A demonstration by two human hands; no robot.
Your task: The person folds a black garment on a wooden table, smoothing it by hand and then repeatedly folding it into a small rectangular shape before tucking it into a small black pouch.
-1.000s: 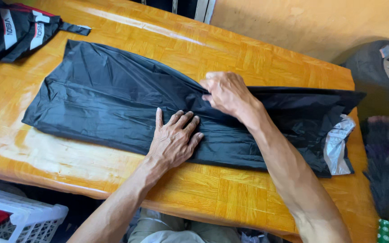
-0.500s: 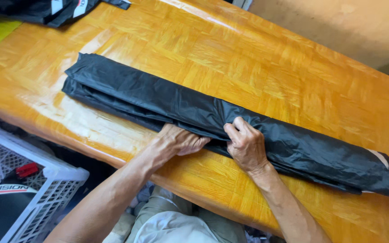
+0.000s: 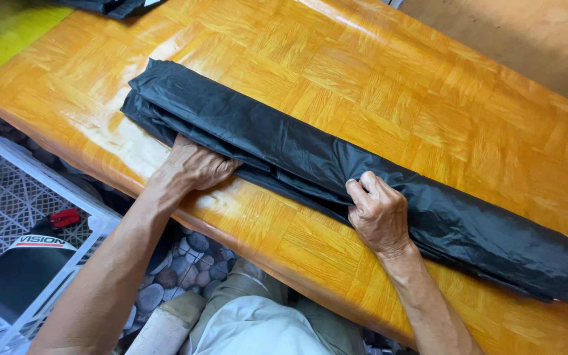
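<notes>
I assess this as a home or small informal workroom, not a factory floor. I note a glossy wooden table (image 3: pixel 389 85) with a parquet pattern, a white plastic crate (image 3: pixel 8 217) standing beside it, and rounded pebbles (image 3: pixel 192 256) covering the ground beneath. A plain tan wall (image 3: pixel 527 33) runs behind the table. Dark folded cloth (image 3: pixel 110 5) lies at the far corner.

The fingertips of the left hand (image 3: pixel 195 167) are hidden under the folded black cloth (image 3: pixel 336 164), whose far end is cut off by the right edge, and the white crate (image 3: pixel 8 217) is cut by the left edge.
</notes>
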